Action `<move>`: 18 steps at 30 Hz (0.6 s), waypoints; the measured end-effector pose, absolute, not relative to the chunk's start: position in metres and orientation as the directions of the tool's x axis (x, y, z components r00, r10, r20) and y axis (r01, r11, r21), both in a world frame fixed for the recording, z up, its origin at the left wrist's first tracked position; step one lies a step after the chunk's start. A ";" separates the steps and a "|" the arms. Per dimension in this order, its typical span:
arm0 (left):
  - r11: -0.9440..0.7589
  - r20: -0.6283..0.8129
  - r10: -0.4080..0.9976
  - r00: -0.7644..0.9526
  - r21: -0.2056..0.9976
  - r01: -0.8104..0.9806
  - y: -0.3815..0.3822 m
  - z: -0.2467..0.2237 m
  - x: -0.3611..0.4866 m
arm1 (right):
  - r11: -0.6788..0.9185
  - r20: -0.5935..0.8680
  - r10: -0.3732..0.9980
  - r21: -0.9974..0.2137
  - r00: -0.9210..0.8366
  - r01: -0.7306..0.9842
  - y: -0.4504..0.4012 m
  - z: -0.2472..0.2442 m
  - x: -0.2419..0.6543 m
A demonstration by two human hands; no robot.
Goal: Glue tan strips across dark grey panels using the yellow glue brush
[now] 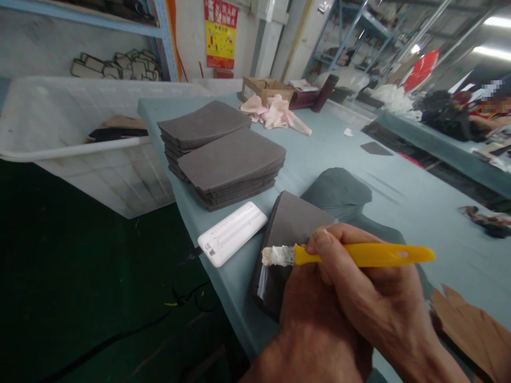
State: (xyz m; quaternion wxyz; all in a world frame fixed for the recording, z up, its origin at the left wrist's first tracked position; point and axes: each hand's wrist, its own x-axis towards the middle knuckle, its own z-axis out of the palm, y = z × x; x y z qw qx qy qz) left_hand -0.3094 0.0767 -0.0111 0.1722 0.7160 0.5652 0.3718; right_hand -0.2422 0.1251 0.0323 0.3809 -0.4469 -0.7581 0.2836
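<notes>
My right hand pinches a brush with a yellow handle and pale bristles coated in something white. The bristles point left, over the left edge of a small stack of dark grey sheets. White streaks show on that edge of the stack. My left hand lies on the near part of this stack, below my right hand; its fingers are mostly hidden. A white flat device rests on the table just left of the stack.
Two taller piles of grey sheets stand farther back on the blue table. Pink cloth and a cardboard box are behind them. A white bin is at left. Brown pieces lie at lower right.
</notes>
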 end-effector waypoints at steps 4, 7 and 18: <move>-0.291 0.338 0.939 0.061 0.688 0.665 0.076 -0.015 -0.309 | 0.432 0.292 0.891 -0.780 -0.347 0.452 0.138 0.037 -0.249; -0.327 0.391 0.919 0.051 0.682 0.654 0.077 -0.023 -0.303 | 0.423 0.275 0.890 -0.796 -0.363 0.434 0.148 0.036 -0.252; -0.266 0.303 0.952 0.051 0.731 0.629 0.079 -0.054 -0.290 | 0.402 0.305 0.914 -0.759 -0.266 0.512 0.181 0.025 -0.254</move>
